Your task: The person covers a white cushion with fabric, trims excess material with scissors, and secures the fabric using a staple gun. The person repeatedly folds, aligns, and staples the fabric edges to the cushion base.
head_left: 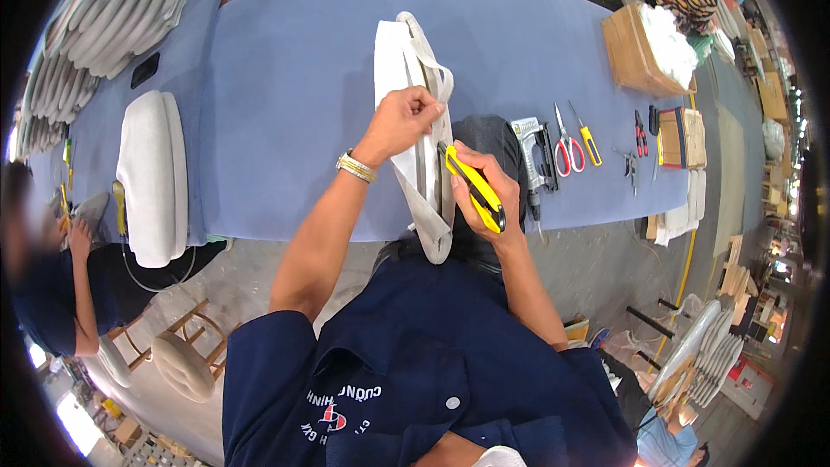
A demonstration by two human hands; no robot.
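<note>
- Cushions [130, 13] in grey lie stacked at the upper left.
- A black phone [145, 71] and a pale pad [151, 177] rest on the blue desk [294, 104].
- The left hand [402, 121] pinches a loose strip [446, 82] with its fingertips together.
- The long cover [425, 182] spans the desk's near edge, below that hand.
- The right hand [500, 177] is wrapped around a yellow cutter [475, 186], its tip beside the cover; contact is unclear.
- Farther right lie a staple gun [529, 151], scissors [570, 156] and a cardboard box [627, 56].
</note>
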